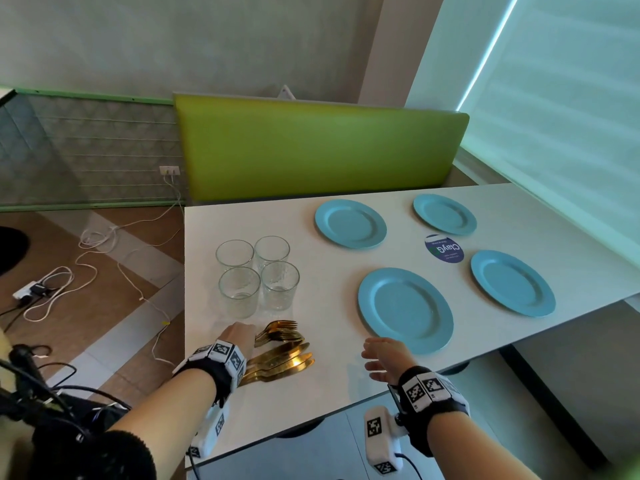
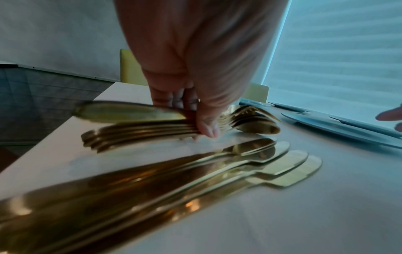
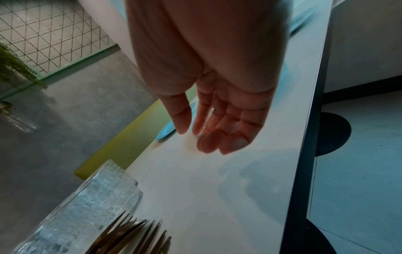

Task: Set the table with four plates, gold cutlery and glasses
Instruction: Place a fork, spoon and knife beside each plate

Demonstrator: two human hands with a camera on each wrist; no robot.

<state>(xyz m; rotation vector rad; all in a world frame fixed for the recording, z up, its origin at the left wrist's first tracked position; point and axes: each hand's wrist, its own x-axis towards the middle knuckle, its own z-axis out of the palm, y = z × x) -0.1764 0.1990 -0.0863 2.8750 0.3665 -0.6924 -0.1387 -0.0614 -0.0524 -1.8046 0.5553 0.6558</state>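
Observation:
Several blue plates lie on the white table (image 1: 329, 382), the nearest plate (image 1: 405, 308) just beyond my right hand. Several clear glasses (image 1: 258, 277) stand clustered at the table's left. In front of them lies gold cutlery: a bundle of forks and spoons (image 1: 278, 334) (image 2: 250, 120) and a row of knives (image 1: 282, 363) (image 2: 250, 165). My left hand (image 1: 239, 337) (image 2: 202, 118) grips the handles of the fork and spoon bundle, thumb pressed on them. My right hand (image 1: 384, 358) (image 3: 208, 130) hovers above the table near the front edge, fingers relaxed, holding nothing.
A round blue sticker (image 1: 444, 248) sits between the plates. A green bench back (image 1: 318, 150) runs behind the table and a window blind (image 1: 554, 116) stands to the right. White cables (image 1: 104, 258) lie on the floor at the left.

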